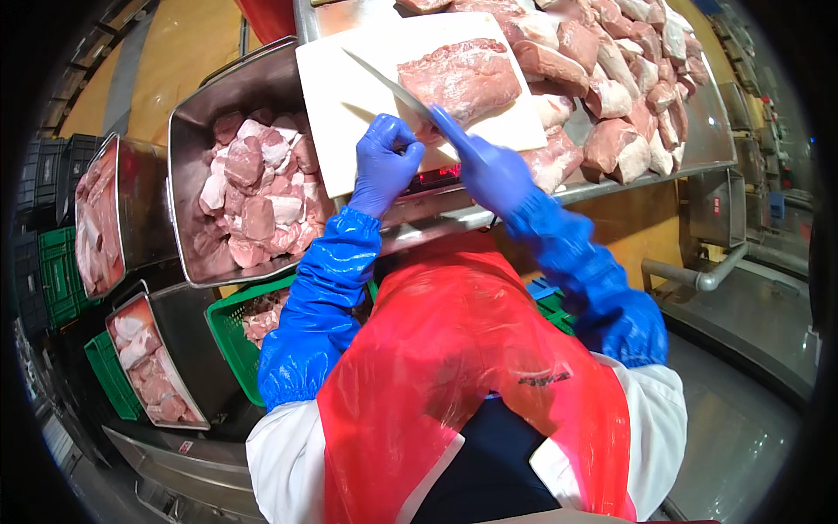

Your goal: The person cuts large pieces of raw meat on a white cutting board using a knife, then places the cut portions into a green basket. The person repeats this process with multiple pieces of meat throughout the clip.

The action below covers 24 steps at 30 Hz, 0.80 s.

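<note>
My right hand (pixel 493 175), in a blue glove, is wrapped round the blue handle of a knife (pixel 384 80). The blade points to the far left above a white cutting board (pixel 336 96). A trimmed slab of pork (pixel 460 80) lies on the board, just beyond the knife's handle, with the blade passing near its left edge. My left hand (pixel 382 166), also gloved, is curled closed over the board's near edge, apart from the meat. Nothing shows between its fingers. A display with red digits (pixel 436 178) sits between my hands, partly hidden.
Many pork pieces (pixel 611 140) pile up right of the board on a metal table (pixel 711 148). A steel tub (pixel 188 218) of meat chunks stands at left. Farther left are two more meat-filled tubs (pixel 131 205) (pixel 188 384). A green basket (pixel 229 336) with trimmings stands below the large tub.
</note>
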### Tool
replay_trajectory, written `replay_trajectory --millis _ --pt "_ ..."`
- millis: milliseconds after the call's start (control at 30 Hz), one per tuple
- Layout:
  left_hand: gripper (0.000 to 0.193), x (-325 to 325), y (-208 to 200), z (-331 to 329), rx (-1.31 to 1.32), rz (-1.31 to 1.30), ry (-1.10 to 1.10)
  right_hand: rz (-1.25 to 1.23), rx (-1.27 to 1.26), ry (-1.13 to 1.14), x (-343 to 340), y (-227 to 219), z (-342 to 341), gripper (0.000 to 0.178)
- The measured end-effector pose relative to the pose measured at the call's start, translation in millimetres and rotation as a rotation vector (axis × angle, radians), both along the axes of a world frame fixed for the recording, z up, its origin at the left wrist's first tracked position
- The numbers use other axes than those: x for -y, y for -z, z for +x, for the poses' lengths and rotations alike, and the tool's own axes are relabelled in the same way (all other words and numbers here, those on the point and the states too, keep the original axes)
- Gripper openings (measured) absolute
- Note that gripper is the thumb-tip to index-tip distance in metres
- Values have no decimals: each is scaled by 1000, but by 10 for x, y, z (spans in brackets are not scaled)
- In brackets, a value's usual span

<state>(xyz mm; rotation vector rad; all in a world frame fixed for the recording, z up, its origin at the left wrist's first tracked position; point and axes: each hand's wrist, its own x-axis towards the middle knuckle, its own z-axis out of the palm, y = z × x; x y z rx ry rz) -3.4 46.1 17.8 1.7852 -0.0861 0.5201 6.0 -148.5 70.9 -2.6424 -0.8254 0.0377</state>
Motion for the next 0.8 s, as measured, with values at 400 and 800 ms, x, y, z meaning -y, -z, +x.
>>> replay_trajectory --millis 400,800 --pt "15 -401 -76 45 -137 -52 154 6 -119 -17 -613 -302 165 82" --pt "21 -818 -508 -1272 82 106 -500 -37 -259 -115 1224 -645 -213 77"
